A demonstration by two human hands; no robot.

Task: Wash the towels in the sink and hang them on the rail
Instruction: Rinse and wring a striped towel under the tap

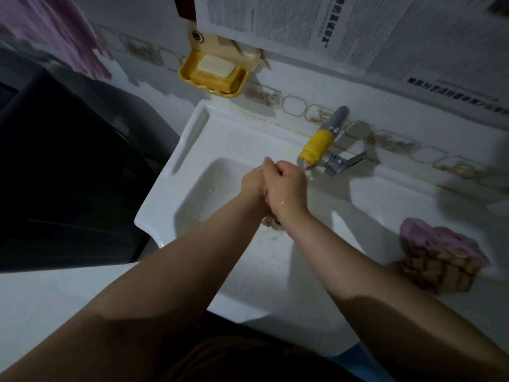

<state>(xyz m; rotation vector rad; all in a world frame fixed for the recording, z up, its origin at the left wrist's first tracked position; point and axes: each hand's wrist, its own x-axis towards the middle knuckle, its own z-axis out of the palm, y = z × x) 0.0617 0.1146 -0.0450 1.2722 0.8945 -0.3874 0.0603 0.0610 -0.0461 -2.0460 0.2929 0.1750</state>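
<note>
A small wet cloth, pale and checked brown where a scrap of it shows (271, 220), is bunched between the two hands over the white ceramic basin of the sink (209, 194), most of it hidden inside the grip, with only a tuft hanging below the wrists near the drain. The right hand (287, 188) is clenched round the upper part of the bundle, knuckles up, and the left hand (252, 186) is pressed against it from the other side, fingers curled into the same wad; held so, knuckle to knuckle and low in the bowl, the pair looks set for rubbing or wringing, with drips falling into the basin and not on the counter. Just beyond the right hand stands the grey metal tap with a yellow sleeve on its spout (321, 143), close enough that the cloth sits under its outlet; whether water runs I cannot tell. Well to the right of the right hand, on the white counter (413, 194), lies a crumpled heap of pink and brown-checked towel (440, 257), probably parked there to wait its turn or to be hung. Beyond the left hand, on the wall, a yellow plastic soap dish holds a pale bar of soap (216, 66). Further left a pink towel (55, 31) hangs, blurred; the rail itself is not visible.
</note>
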